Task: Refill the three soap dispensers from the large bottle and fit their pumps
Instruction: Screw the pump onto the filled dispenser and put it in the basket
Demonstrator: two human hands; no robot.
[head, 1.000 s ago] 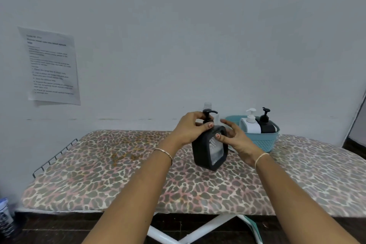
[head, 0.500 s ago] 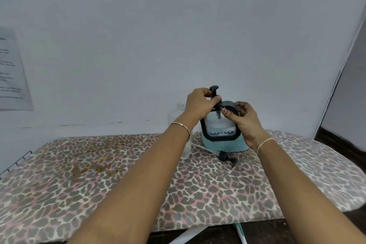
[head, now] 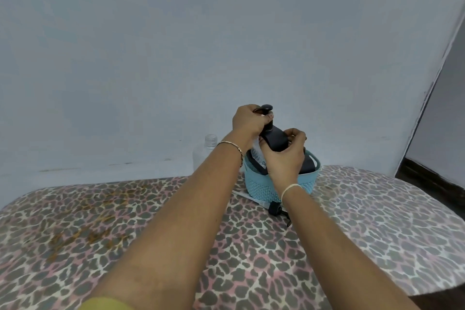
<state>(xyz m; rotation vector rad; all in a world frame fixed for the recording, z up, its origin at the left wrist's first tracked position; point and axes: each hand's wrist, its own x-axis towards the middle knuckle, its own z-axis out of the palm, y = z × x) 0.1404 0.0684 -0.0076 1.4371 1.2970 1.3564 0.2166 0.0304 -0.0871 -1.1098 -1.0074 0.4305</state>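
Note:
A black soap dispenser with its black pump fitted is tilted over the teal basket, its base inside the rim. My left hand grips the pump neck near the top. My right hand wraps the dispenser's body from the front. The other dispensers in the basket are mostly hidden behind my hands. The large clear bottle stands uncapped just left of the basket, against the wall. A loose black pump with its white tube lies on the board in front of the basket.
The leopard-print ironing board spreads wide to the left and front, with a brownish stain on the left. A plain wall runs close behind the basket. A dark doorway edge stands at the far right.
The black dispenser went from standing on the board to being lifted and brought down tilted into the basket. The view swung right, so the wall paper left the frame.

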